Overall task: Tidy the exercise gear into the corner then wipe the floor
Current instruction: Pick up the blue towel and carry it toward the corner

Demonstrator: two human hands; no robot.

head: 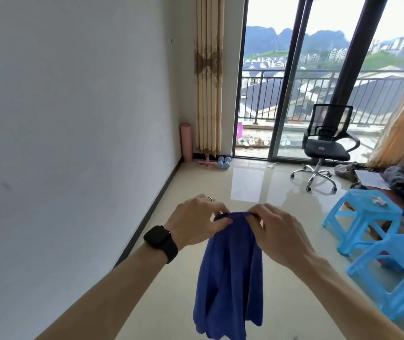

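**Left hand and right hand pinch the blue cloth**

I see both hands close together, each nipping the cloth's top hem between thumb and fingers. The cloth hangs in loose folds above the floor. In the floor's far left corner the rolled pink mat stands upright at the wall. The pale blue dumbbells and a pink bar lie just beside it. Two blue stools stand along the right edge.
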